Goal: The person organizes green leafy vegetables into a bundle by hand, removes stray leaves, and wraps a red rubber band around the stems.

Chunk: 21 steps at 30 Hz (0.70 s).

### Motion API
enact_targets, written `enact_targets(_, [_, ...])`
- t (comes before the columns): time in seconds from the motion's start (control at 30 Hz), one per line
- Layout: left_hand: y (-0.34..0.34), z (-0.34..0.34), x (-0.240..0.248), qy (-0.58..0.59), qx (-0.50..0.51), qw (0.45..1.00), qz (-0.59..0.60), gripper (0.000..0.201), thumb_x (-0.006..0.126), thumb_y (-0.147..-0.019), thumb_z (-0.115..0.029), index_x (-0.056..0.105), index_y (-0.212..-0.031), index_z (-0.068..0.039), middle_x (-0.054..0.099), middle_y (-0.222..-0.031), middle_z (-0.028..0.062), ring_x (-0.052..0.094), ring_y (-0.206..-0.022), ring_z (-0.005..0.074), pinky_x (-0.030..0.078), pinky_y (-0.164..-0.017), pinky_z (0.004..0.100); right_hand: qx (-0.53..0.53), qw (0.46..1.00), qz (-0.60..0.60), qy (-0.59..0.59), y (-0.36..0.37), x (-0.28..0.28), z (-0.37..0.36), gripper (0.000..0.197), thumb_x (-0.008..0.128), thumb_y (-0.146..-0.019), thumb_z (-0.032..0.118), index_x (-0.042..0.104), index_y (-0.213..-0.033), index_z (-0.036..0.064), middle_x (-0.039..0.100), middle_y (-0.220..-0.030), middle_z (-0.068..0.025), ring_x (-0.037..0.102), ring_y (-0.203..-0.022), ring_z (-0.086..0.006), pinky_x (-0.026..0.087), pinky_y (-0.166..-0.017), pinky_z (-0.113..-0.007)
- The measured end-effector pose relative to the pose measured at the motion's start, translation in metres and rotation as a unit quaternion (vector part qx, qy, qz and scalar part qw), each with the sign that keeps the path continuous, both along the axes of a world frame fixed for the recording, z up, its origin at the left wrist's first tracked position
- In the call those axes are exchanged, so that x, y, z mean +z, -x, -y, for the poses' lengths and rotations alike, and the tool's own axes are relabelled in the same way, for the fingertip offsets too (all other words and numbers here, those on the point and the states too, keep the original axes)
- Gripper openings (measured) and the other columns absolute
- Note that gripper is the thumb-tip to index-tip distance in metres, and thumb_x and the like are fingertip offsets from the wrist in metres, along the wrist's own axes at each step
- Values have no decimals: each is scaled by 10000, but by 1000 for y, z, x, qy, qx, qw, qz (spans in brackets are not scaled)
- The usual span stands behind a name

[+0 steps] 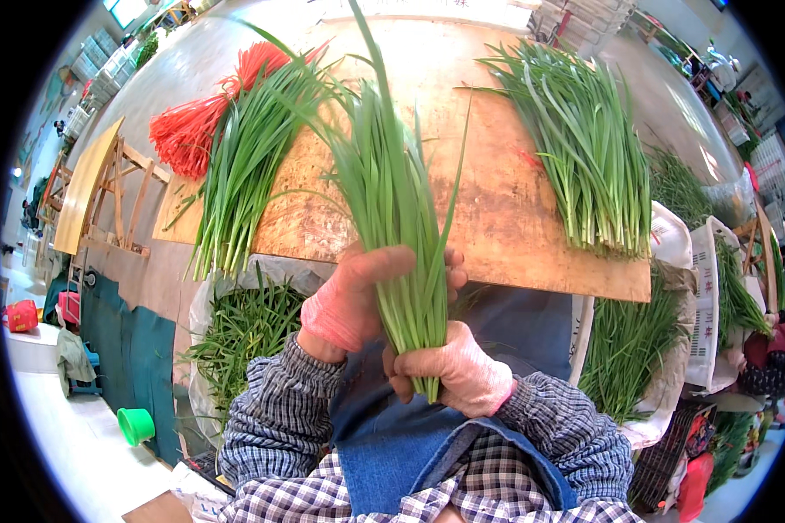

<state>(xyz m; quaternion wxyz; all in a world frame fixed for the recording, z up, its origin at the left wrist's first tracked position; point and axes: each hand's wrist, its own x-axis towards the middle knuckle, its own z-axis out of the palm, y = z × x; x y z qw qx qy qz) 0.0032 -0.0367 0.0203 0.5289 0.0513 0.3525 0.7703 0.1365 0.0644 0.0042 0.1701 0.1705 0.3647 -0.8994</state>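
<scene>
I hold a bunch of long green garlic chives (pixel 401 235) upright in front of me, over the near edge of the wooden table. My left hand (pixel 349 292), in a pink fingerless glove, wraps round the middle of the bunch, its thumb in front and fingertips showing at the far side. Lower down, my right hand (pixel 462 370), gloved likewise, is closed round the pale stem ends. One long blade sticks out to the right, and the upper leaves are blurred. On the table, a pile of chives (pixel 257 157) lies at left and a larger pile (pixel 580 148) at right.
Red ties (pixel 196 131) lie on the left pile, at the edge of the wooden table (pixel 480 200). Below the table, a lined container of loose leaves (pixel 244 340) stands at left and a sack of chives (pixel 632 349) at right. A green bucket (pixel 136 426) sits lower left.
</scene>
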Motion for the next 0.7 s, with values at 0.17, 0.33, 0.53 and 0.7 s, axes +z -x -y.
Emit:
enact_targets(0.17, [2, -16, 30, 57, 5, 983, -173, 632, 696, -717, -147, 474, -1279, 40, 633, -894, 164, 651, -747, 239, 568, -728, 387, 53, 971, -92, -212, 8, 23, -30, 415, 722, -741, 4, 597, -1136, -17, 649, -952, -107, 643, -887, -219, 538, -765, -375])
enact_targets(0.33, [6, -49, 66, 94, 65, 931, -346, 292, 734, -762, -60, 648, -1031, 16, 679, -882, 75, 646, -758, 142, 527, -654, 275, -155, 881, -219, -389, 42, 69, -89, 646, 805, -671, 258, 553, -1186, -40, 645, -1081, -151, 615, -1035, -217, 489, -903, -338])
enact_targets(0.53, [33, -100, 85, 54, 161, 793, -586, 374, 769, -792, -105, 595, -1105, 4, 685, -929, 75, 647, -816, 134, 537, -712, 282, -216, 761, -287, -541, 77, 145, -101, 569, 779, -726, 149, 559, -1225, -13, 630, -1128, -94, 588, -1062, -201, 459, -962, -351])
enact_targets(0.7, [50, -114, 53, 43, 155, 747, -645, 469, 790, -780, -148, 563, -1169, -18, 677, -1029, 101, 663, -923, 187, 544, -800, 294, -256, 654, -319, -637, 94, 104, -116, 576, 817, -702, 319, 588, -1104, -23, 666, -968, -143, 663, -889, -277, 535, -812, -367])
